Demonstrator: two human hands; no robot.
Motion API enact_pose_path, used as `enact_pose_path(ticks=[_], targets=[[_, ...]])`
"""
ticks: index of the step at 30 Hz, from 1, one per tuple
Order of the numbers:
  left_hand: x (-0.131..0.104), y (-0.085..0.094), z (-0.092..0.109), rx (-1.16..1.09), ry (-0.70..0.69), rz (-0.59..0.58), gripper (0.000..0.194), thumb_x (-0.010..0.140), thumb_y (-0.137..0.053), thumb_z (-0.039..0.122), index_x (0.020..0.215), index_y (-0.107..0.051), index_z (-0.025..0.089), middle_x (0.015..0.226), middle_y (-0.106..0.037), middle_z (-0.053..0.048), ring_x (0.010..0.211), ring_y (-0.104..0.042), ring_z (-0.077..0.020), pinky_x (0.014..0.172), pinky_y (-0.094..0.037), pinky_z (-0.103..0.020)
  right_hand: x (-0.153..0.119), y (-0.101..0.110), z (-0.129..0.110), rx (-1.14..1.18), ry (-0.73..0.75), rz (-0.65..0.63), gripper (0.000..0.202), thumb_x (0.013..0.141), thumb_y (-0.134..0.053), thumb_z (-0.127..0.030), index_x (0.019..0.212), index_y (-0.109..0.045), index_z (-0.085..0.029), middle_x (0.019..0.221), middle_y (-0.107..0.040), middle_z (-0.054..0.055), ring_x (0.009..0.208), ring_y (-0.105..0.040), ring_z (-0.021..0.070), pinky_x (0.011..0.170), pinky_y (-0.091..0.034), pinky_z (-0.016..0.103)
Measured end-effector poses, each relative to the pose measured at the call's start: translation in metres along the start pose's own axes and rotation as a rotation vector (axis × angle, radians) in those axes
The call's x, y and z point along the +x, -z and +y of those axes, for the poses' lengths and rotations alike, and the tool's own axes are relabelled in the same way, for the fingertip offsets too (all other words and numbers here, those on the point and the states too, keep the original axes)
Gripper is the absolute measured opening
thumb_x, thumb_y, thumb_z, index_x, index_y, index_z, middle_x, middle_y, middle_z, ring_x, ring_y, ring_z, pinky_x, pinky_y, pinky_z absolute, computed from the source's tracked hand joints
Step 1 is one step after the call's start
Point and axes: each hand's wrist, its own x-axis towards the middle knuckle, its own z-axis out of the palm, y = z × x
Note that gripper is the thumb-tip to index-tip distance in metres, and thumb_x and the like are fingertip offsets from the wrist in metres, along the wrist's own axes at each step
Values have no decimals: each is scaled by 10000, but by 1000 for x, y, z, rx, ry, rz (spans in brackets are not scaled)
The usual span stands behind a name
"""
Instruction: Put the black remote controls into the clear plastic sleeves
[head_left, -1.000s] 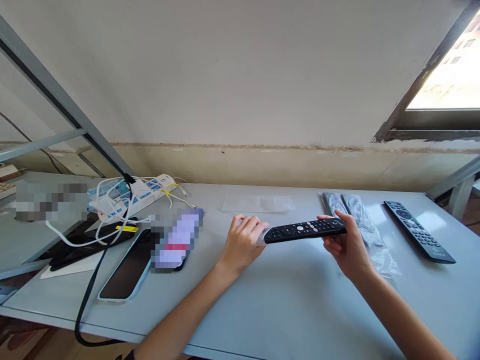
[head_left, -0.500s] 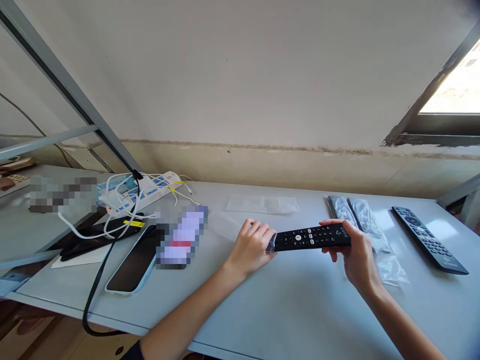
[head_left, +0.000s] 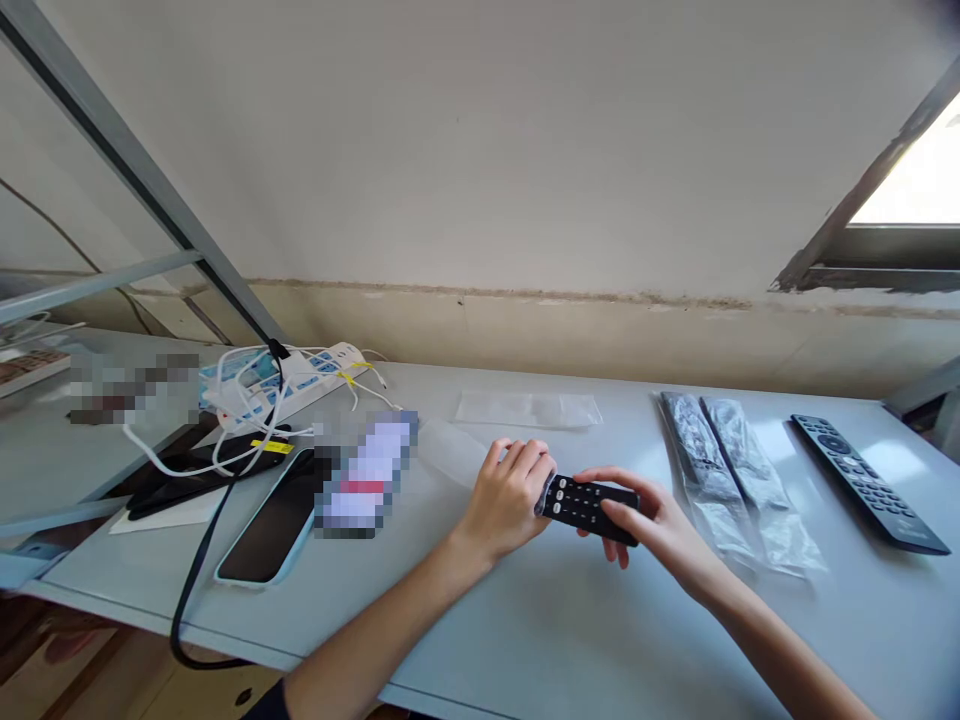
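Note:
A black remote control (head_left: pixel 585 506) is held above the table between both hands, tilted slightly down to the right. My left hand (head_left: pixel 506 500) is closed around its left end, where the edge of a clear plastic sleeve (head_left: pixel 546 494) shows around the remote. More clear film (head_left: pixel 454 452) extends from behind the left hand; whether it is the same sleeve is hidden. My right hand (head_left: pixel 660 525) grips the right end, thumb on top and fingers beneath and along the far edge.
Two bagged remotes (head_left: pixel 720 450) lie right, beside a bare remote (head_left: pixel 866 480). A flat clear sleeve (head_left: pixel 529 409) lies at the back. On the left are a phone (head_left: pixel 270 530), a lit screen (head_left: pixel 367 470), a power strip (head_left: pixel 322 370) and tangled white cables. A metal post (head_left: pixel 150 170) slants upward there.
My right hand has moved left with the remote, and less of the remote shows outside my left hand. The left hand has stayed nearly in place. The view has shifted slightly.

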Motion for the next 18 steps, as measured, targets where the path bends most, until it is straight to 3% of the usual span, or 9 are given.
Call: enact_pose_path(ticks=[2,5,7,9,13,15,18], targets=[[-1,0,3,26,-34,30,46,784,-512,198,827,-524,192,897,-637,-34,787,-582,-166,803,-377,-307,1,-4,7,-51,-20,-43,448,691,-627,-469,1019,-579,-166,653,-626,12,429,-536,108,392,-451,244],[-3,-3,8,47,-77,42,69,806,-478,170,852,-526,187,896,-640,-34,778,-582,-161,803,-375,-302,2,-7,15,-73,-12,2,454,683,-647,-442,1056,-528,-213,814,-600,12,482,-529,87,382,-450,223],[-5,-6,11,48,-97,49,74,829,-462,196,860,-528,185,900,-643,-41,769,-583,-163,810,-376,-305,0,-8,15,-50,-23,26,504,670,-660,-406,1119,-498,-246,996,-586,43,576,-557,98,397,-461,214],[-6,-9,12,39,-117,54,106,851,-456,256,867,-530,181,911,-647,-53,768,-584,-170,818,-380,-313,-2,-9,11,7,-67,-39,580,686,-637,-383,1224,-450,-273,1115,-564,70,686,-606,136,445,-485,226],[-6,-9,12,12,-130,75,129,867,-454,281,904,-527,180,924,-653,-60,797,-588,-176,828,-383,-316,-6,-10,0,125,-104,-163,645,725,-576,-363,1338,-396,-269,1047,-602,78,775,-650,197,513,-512,278],[-4,-6,9,2,-110,82,123,860,-461,244,945,-521,179,949,-653,-63,856,-593,-181,843,-375,-317,-5,-8,-2,171,-83,-111,619,714,-588,-360,1308,-460,-238,957,-626,69,729,-647,192,514,-510,289],[0,-1,2,-18,-13,53,152,835,-508,235,976,-513,179,940,-656,-52,902,-596,-197,887,-356,-344,-1,-1,-2,278,-55,60,495,672,-629,-395,1108,-628,-160,757,-627,45,563,-585,150,460,-476,275]])
